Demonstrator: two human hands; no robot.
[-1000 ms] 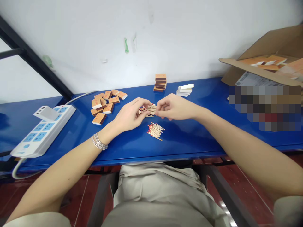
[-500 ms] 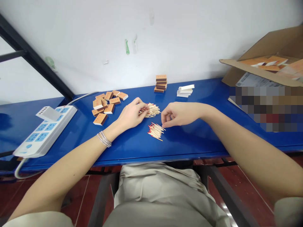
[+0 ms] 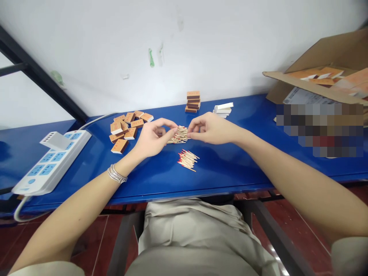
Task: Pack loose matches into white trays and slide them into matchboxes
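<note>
On the blue table a heap of matches lies between both hands. The left hand curls its thumb and forefinger onto the heap's left end, and the right hand pinches the right end with its fingertips. A smaller bunch of red-tipped matches lies just in front, nearer the table edge. Loose matchboxes sit to the left, beside a power strip. A short stack of matchboxes and white trays stand by the wall.
</note>
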